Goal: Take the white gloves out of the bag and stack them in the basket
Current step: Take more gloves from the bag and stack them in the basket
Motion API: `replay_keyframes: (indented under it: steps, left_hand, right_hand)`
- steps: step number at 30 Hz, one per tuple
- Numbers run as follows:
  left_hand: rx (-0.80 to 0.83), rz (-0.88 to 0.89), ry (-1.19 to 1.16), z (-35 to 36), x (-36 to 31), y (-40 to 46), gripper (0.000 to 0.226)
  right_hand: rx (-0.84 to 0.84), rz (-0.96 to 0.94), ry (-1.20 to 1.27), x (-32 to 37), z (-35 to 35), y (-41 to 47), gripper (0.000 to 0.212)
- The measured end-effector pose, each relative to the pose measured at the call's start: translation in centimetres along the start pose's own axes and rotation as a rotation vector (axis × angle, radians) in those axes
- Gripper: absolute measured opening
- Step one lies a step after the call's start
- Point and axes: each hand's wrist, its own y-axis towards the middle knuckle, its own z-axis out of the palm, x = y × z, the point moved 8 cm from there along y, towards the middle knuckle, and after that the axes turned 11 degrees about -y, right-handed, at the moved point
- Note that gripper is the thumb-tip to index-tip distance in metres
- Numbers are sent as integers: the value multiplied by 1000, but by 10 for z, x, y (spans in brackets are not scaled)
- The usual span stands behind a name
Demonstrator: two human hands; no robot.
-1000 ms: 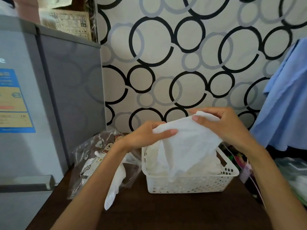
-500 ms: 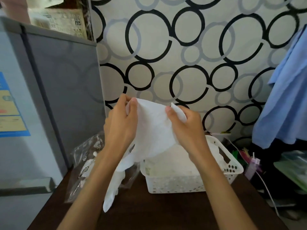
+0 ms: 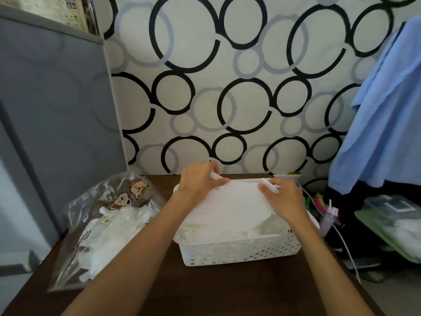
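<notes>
Dark wooden table (image 3: 227, 290); circle-patterned wall (image 3: 227, 87) behind; grey cabinet (image 3: 57, 110) at left; blue cloth (image 3: 382, 124) hanging at right.

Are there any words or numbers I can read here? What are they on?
None can be read.
Printed paper on top of the grey cabinet: print too small and blurred.
Bag: cartoon animal pictures, and small dark marks too blurred to read.

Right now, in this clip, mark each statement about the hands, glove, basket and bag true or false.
1. Both hands, left hand and right hand, hold the glove. True.
2. The glove is over the basket. True.
3. The bag lies right of the basket. False: it lies to its left.
4. The basket is black. False: it is white.
5. The bag holds no gloves. False: white gloves show inside.
</notes>
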Motion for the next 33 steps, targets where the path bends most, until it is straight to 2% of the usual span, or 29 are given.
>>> replay_keyframes:
  steps: [4,8,9,11,13,14,15,17,19,21,26,29,33]
  left_hand:
    - [-43,33,63,-4,-3,2,45]
    - [-112,180,30,-21,-2,-10,32]
    - [-54,238,-12,-23,-4,-15,32]
    - [185,314,-45,-17,-10,-29,45]
    - [437,292,53,-2,-5,-46,70]
    - [520,266,127,4,2,-53,82]
    - [575,240,188,10,9,-57,91]
    - [633,191,261,19,18,-62,101]
    - [664,154,308,26,21,-65,105]
    - [682,130,351,32,20,-68,107]
    - [734,60,364,40,25,-71,104]
    - [712,52,227,26,18,-70,97]
    - [538,38,-92,-21,23,-72,62]
  right_hand:
    - [-29,7,-105,-7,1,5,24]
    - [35,24,-119,-15,6,11,25]
    - [65,20,-124,-16,6,12,28]
    - [43,-14,-149,-17,-4,11,32]
    - [-87,-133,-188,-7,-21,3,31]
    - [-90,-232,-195,2,-21,-3,31]
    - [-6,-333,-221,10,-13,-7,35]
    - [360,-453,-417,15,24,-20,57]
    - [704,-388,-630,-4,46,-28,77]
    - [828,-281,-692,-17,46,-27,87]
    - [883,-209,-701,-23,45,-25,98]
    - [819,-227,-663,-15,36,-21,95]
    - [616,-256,-633,-2,12,-12,77]
